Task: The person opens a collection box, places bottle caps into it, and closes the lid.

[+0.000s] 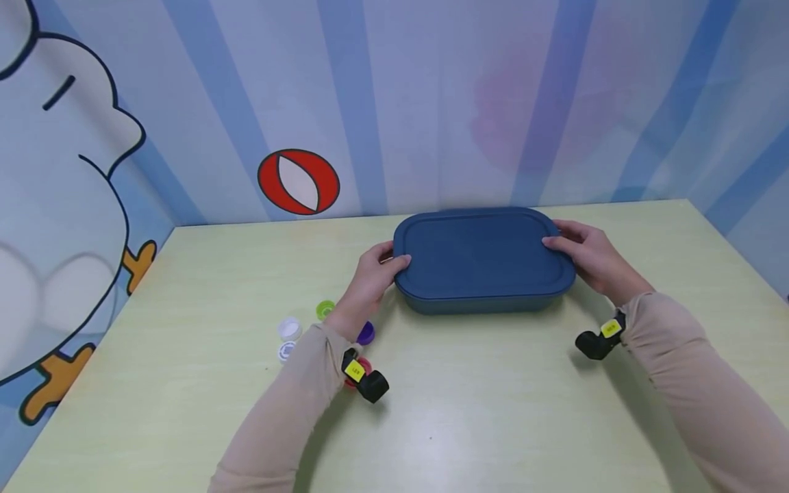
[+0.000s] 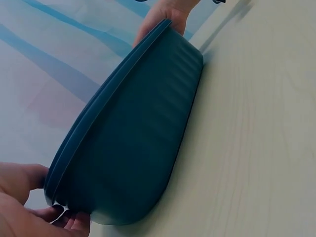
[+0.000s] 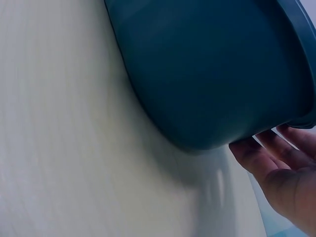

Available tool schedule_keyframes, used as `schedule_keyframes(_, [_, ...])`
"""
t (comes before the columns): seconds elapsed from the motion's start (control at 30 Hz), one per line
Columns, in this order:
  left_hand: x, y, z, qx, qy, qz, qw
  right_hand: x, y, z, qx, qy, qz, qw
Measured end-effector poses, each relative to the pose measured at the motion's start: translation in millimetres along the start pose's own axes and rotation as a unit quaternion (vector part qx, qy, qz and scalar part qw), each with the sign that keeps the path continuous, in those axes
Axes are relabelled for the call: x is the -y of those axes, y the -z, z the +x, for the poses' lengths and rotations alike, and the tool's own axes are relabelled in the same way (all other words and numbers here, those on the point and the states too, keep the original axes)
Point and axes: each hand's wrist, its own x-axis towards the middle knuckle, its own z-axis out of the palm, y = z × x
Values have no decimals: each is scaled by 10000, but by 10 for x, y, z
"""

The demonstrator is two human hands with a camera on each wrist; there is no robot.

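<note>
A dark blue lidded box [image 1: 483,253] with rounded corners is at the back of the table, its lid on top. My left hand [image 1: 372,274] grips its left end, thumb over the lid's rim and fingers curled beneath that rim. At the opposite end my right hand [image 1: 588,257] holds the box the same way, thumb on the lid. In the left wrist view the box's side wall [image 2: 128,128] stands over the tabletop, with the left fingers under the rim. The right wrist view has the right fingertips [image 3: 247,148] against the end wall.
Several small round caps lie by my left forearm: a green one [image 1: 325,309], a white one [image 1: 290,329], a purple one [image 1: 366,333] and a red one [image 1: 366,365] partly hidden by the wrist camera. A striped backdrop [image 1: 431,103] rises behind the table's back edge.
</note>
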Motion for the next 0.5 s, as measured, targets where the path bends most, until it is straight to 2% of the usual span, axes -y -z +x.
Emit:
schedule_keyframes(0.27, [-21,20,-15,122,80,-150,9998,3,26,-25,1,59,78,10000])
schedule_keyframes(0.5, [-14,63,-51,257,107,-99,9996,5,27,-78,97,47,15,9999])
